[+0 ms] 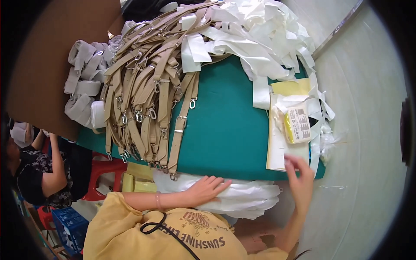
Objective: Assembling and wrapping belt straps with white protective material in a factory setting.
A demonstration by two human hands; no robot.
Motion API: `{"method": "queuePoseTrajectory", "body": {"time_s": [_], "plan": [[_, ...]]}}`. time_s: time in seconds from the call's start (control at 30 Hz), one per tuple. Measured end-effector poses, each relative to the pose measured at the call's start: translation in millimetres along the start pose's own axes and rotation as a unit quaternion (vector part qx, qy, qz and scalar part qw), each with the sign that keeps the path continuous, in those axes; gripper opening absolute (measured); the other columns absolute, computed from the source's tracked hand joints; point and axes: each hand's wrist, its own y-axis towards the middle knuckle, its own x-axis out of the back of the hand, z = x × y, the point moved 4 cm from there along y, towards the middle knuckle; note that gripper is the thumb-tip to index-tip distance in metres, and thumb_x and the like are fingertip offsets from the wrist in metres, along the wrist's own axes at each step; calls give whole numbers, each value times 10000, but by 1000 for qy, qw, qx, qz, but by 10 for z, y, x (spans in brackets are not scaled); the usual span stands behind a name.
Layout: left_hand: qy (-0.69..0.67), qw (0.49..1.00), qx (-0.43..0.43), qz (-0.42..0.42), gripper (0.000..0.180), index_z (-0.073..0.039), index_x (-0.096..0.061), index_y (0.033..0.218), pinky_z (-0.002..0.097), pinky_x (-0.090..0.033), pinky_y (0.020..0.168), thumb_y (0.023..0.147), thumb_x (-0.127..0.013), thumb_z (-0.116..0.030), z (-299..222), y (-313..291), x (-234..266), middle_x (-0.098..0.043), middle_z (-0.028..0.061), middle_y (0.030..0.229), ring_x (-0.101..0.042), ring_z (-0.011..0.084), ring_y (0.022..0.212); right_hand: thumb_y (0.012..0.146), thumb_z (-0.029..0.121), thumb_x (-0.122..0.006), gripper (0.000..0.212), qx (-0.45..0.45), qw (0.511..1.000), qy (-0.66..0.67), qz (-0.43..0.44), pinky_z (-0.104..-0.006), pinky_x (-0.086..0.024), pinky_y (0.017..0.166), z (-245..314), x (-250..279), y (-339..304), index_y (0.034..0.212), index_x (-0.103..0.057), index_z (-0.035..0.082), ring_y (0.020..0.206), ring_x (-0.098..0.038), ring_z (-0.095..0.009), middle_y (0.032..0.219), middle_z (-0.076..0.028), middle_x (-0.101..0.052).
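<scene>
My left hand (209, 190) lies flat on a layered bundle of white sheet material (251, 200) below the table's front edge, fingers stretched out to the right. My right hand (301, 180) is raised at the front right corner of the green table (216, 125). Its fingers are loosely bent and apart, with nothing visible in them. Just beyond it lies a flat pale pad or stack of card (276, 149). A small yellow and beige packet (297, 125) rests on that stack. Left of the middle, many tan straps (147, 99) with metal buckles and clips hang in a thick heap.
Loose white strips (264, 34) are piled at the back right. Rolled white bands (82, 86) sit at the left edge beside a brown panel (43, 52). A pale wall (359, 130) borders the right side. Another person (43, 173) works at the left, near a red stool (104, 173).
</scene>
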Motion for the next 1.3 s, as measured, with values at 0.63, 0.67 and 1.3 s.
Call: {"method": "queuePoseTrajectory", "body": {"time_s": [0.63,0.67,1.3], "plan": [[79,952,-116,-274,231,-93,-632,973,449,-363,982,830,-595,-271,627,2257,79,-534,152,1224,-421,286,1228,661,379,-820,709,-121,918,-356,-124,-445,-461,941,-263,-1523,2826,1200,-548,7,1054,-603,-362,1148,-255,-599],[4,963,-174,-206,194,-98,-646,920,444,-409,949,824,-604,-261,571,1893,360,-566,135,1189,-473,289,1191,661,379,-820,709,-129,916,-357,-131,-445,-461,941,-503,-1371,2892,1200,-548,7,1054,-603,-362,1148,-255,-599],[87,944,300,109,498,16,-649,919,431,-549,689,948,-481,-452,1672,866,2156,-656,259,846,-658,391,778,909,214,-606,257,43,939,233,250,-324,-480,620,1007,-2093,698,815,-642,-23,654,-573,-117,664,-66,-617]]}}
